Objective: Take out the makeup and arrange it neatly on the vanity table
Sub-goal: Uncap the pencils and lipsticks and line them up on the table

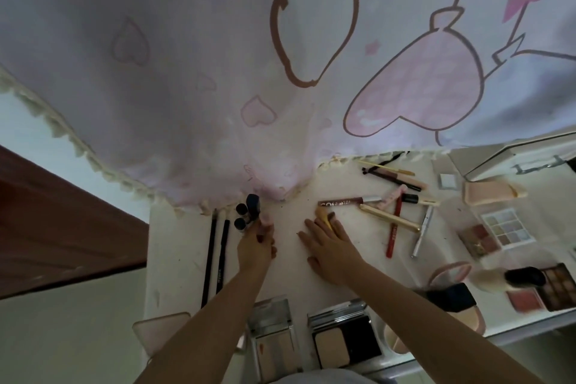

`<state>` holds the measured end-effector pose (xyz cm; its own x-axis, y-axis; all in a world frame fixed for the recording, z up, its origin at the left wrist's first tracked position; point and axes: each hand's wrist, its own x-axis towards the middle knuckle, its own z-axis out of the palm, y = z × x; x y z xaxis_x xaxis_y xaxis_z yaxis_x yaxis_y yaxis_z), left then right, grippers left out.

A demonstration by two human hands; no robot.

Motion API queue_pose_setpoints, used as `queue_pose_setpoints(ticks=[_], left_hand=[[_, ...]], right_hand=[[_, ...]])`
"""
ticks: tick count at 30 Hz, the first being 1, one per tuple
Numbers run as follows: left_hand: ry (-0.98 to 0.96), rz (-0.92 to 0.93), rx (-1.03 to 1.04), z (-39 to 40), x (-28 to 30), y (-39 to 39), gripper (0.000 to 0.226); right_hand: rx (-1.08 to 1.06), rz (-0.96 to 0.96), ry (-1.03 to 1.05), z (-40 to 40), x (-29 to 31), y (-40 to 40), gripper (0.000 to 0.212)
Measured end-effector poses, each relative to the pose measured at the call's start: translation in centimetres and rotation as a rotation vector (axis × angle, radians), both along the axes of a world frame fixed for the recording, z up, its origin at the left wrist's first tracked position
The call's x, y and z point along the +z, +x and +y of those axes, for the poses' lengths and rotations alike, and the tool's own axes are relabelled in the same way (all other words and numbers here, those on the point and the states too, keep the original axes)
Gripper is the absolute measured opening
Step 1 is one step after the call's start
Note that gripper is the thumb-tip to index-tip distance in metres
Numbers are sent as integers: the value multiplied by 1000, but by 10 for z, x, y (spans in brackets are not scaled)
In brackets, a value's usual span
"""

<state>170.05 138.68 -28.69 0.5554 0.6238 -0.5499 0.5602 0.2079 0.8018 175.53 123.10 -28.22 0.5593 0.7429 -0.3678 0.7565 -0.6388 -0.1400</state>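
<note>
Both my bare forearms reach forward, my left hand (pixel 256 243) stretched out with its fingers curled around something at their tips, my right hand (pixel 327 246) lying palm down beside it, fingers straight and slightly spread, thumb pointing left.

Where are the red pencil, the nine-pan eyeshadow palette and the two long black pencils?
Red pencil (pixel 393 229): head view, mid-shaft.
Clear nine-pan eyeshadow palette (pixel 506 229): head view, centre pan.
Two long black pencils (pixel 209 259): head view, left pencil's mid-shaft, beside the left hand (pixel 256 246).
</note>
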Motion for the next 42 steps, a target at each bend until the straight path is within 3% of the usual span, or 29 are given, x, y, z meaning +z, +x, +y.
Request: queue_pose_setpoints(ticks=[5, 9, 14, 18, 23, 29, 33, 38, 42], left_hand=[[-14, -17, 1, 2, -3, 1, 21], [5, 1, -22, 3, -5, 0, 19], [39, 17, -92, 3, -5, -4, 23], [60, 25, -174, 3, -1, -9, 42], [129, 116, -268, 4, 4, -15, 54], [102, 165, -378, -5, 17, -17, 42], [345, 146, -622, -15, 43, -13, 29], [949, -123, -861, -27, 90, 2, 46], [1124, -205, -995, -30, 122, 8, 32]], right_hand=[[-34, 101, 113, -2, 12, 18, 53], [-268, -31, 330, -14, 26, 46, 41], [-440, -150, -7, -25, 32, 87, 26], [-448, -170, -171, -25, 30, 102, 27], [-450, -139, -205, -19, 25, 103, 26], [-414, -177, -173, -17, 38, 97, 20], [-286, -83, -92, -16, 73, 97, 16], [-88, 25, 87, -23, 135, 74, 28], [-201, 182, 396, -19, 173, 47, 28]])
